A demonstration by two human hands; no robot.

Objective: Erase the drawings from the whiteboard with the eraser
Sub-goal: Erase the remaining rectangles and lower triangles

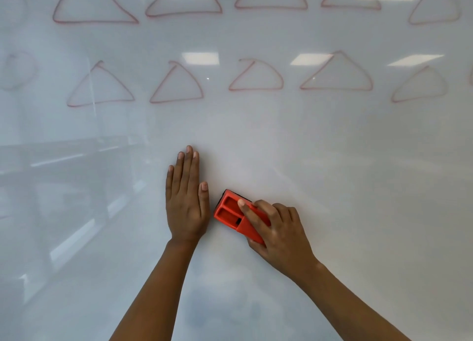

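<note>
The whiteboard [332,161] fills the view. Two rows of red triangle drawings cross its upper part, one row [176,84] in the middle and another row [94,8] along the top edge; faint round shapes [15,69] show at the far left. My right hand [279,230] grips a red eraser [230,212] pressed against the board below the drawings. My left hand [185,200] lies flat on the board just left of the eraser, fingers straight and together, holding nothing.
The lower half of the board around both hands bears no drawings. Ceiling lights [201,58] and room furniture reflect in the glossy surface, mostly at the left.
</note>
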